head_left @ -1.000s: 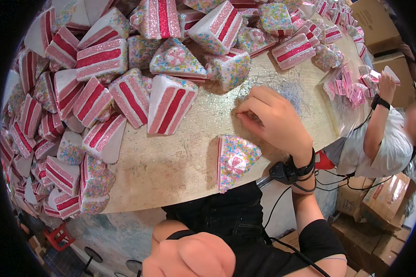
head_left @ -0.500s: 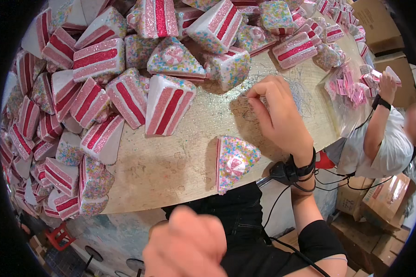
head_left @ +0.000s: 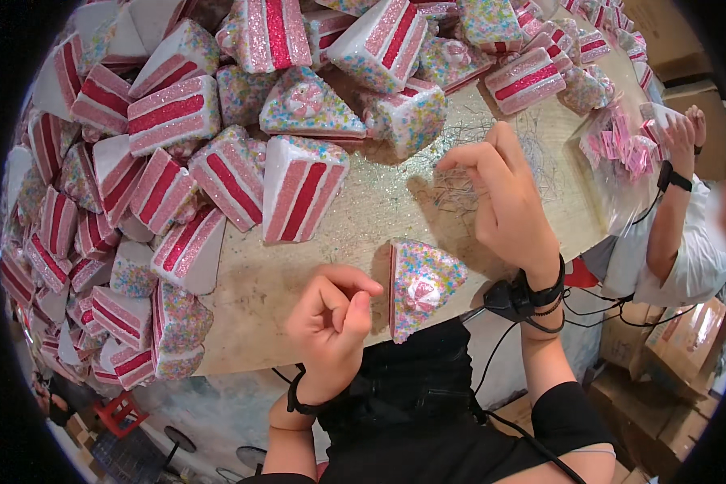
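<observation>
On the pale table a wedge-shaped toy cake slice (head_left: pixel 452 270) lies with its sprinkled top up and a pink-and-white swirl on it. My left hand (head_left: pixel 327 327) hovers just left of this slice, not touching it. Its fingers are curled, with thumb and index tips close together; anything inside is hidden or too small to see. Over a scatter of thin wire-like pins (head_left: pixel 460 195), my right hand (head_left: pixel 508 202) reaches with its index finger stretched out and the other fingers loosely bent. Nothing shows in its fingers.
A big heap of similar cake slices (head_left: pixel 173 113) covers the left and far side of the table. A clear plastic bag of pink tags (head_left: pixel 621 153) sits at the right. Beyond it are another person's hand (head_left: pixel 679 137) and cardboard boxes (head_left: pixel 690 343).
My left hand has risen from in front of my body to beside the single slice. My right hand's thumb and index finger, pinched together before, have come apart over the pins.
</observation>
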The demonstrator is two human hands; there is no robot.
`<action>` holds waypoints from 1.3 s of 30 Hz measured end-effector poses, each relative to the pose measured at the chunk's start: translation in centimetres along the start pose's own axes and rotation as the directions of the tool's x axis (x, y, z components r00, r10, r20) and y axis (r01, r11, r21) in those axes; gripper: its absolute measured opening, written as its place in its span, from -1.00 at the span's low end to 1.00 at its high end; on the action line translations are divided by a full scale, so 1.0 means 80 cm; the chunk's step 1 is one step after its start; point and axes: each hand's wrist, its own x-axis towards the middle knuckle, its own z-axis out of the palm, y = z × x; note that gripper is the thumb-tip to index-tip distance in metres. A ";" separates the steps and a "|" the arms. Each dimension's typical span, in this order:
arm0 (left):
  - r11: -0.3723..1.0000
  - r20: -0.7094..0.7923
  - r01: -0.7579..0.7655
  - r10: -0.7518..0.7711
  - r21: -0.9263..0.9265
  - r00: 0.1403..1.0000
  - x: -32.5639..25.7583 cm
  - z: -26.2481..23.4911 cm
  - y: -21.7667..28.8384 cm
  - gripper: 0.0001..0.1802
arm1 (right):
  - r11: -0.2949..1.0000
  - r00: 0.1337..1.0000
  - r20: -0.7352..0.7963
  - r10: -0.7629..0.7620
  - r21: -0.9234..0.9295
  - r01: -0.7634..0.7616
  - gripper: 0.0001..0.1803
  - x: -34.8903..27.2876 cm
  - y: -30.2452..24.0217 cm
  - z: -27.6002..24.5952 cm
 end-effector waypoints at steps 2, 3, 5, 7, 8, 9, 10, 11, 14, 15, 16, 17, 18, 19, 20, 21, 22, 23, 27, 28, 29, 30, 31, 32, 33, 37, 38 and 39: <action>1.000 -0.006 0.007 -0.007 0.019 1.000 0.000 0.001 0.000 -0.67 | 1.000 1.000 -0.022 -0.002 0.028 0.003 -0.72 0.002 -0.002 0.002; 1.000 -0.008 0.003 -0.003 0.023 1.000 0.001 0.001 0.000 -0.68 | 0.999 0.999 -0.032 0.003 0.053 -0.002 -0.74 0.003 -0.002 0.002; 1.000 -0.006 -0.003 0.003 0.023 1.000 0.001 0.000 -0.002 -0.68 | 0.997 0.999 -0.046 -0.005 0.072 0.008 -0.78 0.004 -0.001 0.003; 1.000 0.001 -0.007 0.007 0.012 1.000 0.001 -0.001 -0.003 -0.68 | 0.998 0.998 -0.054 -0.034 0.058 0.037 -0.82 0.005 0.002 0.003; 1.000 0.008 0.000 0.000 -0.007 1.000 0.000 -0.002 -0.004 -0.68 | 0.997 0.998 -0.050 -0.045 0.056 0.048 -0.83 0.005 0.003 0.003; 1.000 0.016 0.007 -0.006 -0.026 1.000 -0.001 -0.005 -0.005 -0.68 | 0.997 0.997 -0.045 -0.057 0.054 0.059 -0.84 0.005 0.005 0.004; 0.999 0.023 0.014 -0.013 -0.046 1.000 -0.001 -0.006 -0.006 -0.67 | 0.996 0.997 -0.041 -0.068 0.051 0.070 -0.84 0.005 0.006 0.004; 0.999 0.022 0.018 -0.017 -0.049 1.000 -0.001 -0.006 -0.006 -0.67 | 0.996 0.997 -0.039 -0.072 0.049 0.074 -0.85 0.005 0.006 0.003; 0.998 0.023 0.027 -0.025 -0.057 0.999 -0.001 -0.006 -0.004 -0.67 | 0.996 0.996 -0.041 -0.073 0.047 0.075 -0.87 0.004 0.005 0.002; 0.998 0.025 0.027 -0.026 -0.057 0.999 -0.001 -0.005 -0.003 -0.67 | 0.996 0.997 -0.047 -0.066 0.050 0.069 -0.87 0.003 0.006 0.003; 0.998 0.027 0.027 -0.026 -0.057 0.999 -0.001 -0.004 -0.002 -0.67 | 0.997 0.997 -0.052 -0.060 0.053 0.063 -0.87 0.002 0.006 0.004; 0.999 0.027 0.015 -0.014 -0.029 1.000 0.000 -0.003 -0.002 -0.67 | 0.997 0.997 -0.062 -0.054 0.056 0.057 -0.86 0.002 0.005 0.004; 1.000 0.026 0.002 -0.002 -0.001 1.000 0.001 -0.001 -0.001 -0.67 | 0.997 0.996 -0.072 -0.047 0.059 0.051 -0.86 0.002 0.003 0.004; 1.000 0.026 -0.010 0.010 0.027 1.000 0.001 0.000 0.000 -0.67 | 0.997 0.996 -0.082 -0.041 0.062 0.046 -0.85 0.003 0.002 0.004; 0.999 0.038 -0.007 0.005 0.046 0.999 0.001 0.000 0.000 -0.67 | 0.997 0.996 -0.080 -0.042 0.066 0.048 -0.85 0.003 0.001 0.003; 0.998 0.049 -0.004 0.001 0.065 0.999 0.001 0.000 0.000 -0.66 | 0.996 0.996 -0.078 -0.044 0.070 0.049 -0.84 0.003 0.000 0.002; 0.996 0.060 -0.001 -0.004 0.084 0.998 0.001 0.000 0.001 -0.66 | 0.996 0.996 -0.075 -0.046 0.074 0.051 -0.83 0.003 0.000 0.002; 0.998 0.056 -0.009 0.005 0.070 0.998 0.001 0.000 -0.001 -0.64 | 0.995 0.997 -0.077 -0.033 0.091 0.040 -0.82 0.003 0.000 0.001; 0.998 0.094 -0.042 0.038 0.046 0.995 -0.002 -0.001 -0.006 -0.61 | 0.988 0.994 -0.105 -0.008 0.153 0.024 -0.79 0.003 -0.002 -0.001; 0.997 0.117 -0.052 0.046 0.048 0.992 -0.003 -0.002 -0.006 -0.61 | 0.986 0.993 -0.119 -0.007 0.167 0.027 -0.78 0.003 -0.003 -0.001; 0.995 0.127 -0.072 0.063 0.073 0.990 -0.002 -0.002 -0.006 -0.62 | 0.985 0.993 -0.121 -0.005 0.170 0.026 -0.78 0.003 -0.003 -0.002; 0.991 0.138 -0.093 0.079 0.097 0.987 -0.002 -0.003 -0.005 -0.63 | 0.985 0.992 -0.123 -0.003 0.173 0.024 -0.78 0.003 -0.002 -0.001; 0.986 0.150 -0.114 0.095 0.122 0.984 -0.002 -0.004 -0.004 -0.63 | 0.984 0.992 -0.125 0.001 0.176 0.022 -0.78 0.003 -0.002 -0.002; 0.982 0.146 -0.139 0.121 0.126 0.982 -0.002 -0.004 -0.005 -0.62 | 0.984 0.993 -0.121 0.001 0.178 0.021 -0.78 0.003 -0.002 -0.001; 0.978 0.141 -0.164 0.145 0.130 0.979 -0.002 -0.005 -0.008 -0.61 | 0.984 0.993 -0.117 0.002 0.180 0.019 -0.78 0.004 -0.002 0.000; 0.916 0.209 -0.331 0.287 0.225 0.935 -0.001 -0.008 -0.011 -0.58 | 0.982 0.993 -0.114 0.037 0.191 -0.015 -0.78 0.001 -0.007 0.000; 0.903 0.216 -0.349 0.300 0.252 0.929 0.001 -0.007 -0.010 -0.58 | 0.982 0.993 -0.114 0.033 0.189 -0.011 -0.78 0.001 -0.006 -0.002; 0.887 0.226 -0.368 0.312 0.277 0.923 0.000 -0.005 -0.009 -0.58 | 0.982 0.993 -0.116 0.030 0.187 -0.008 -0.79 0.001 -0.005 -0.002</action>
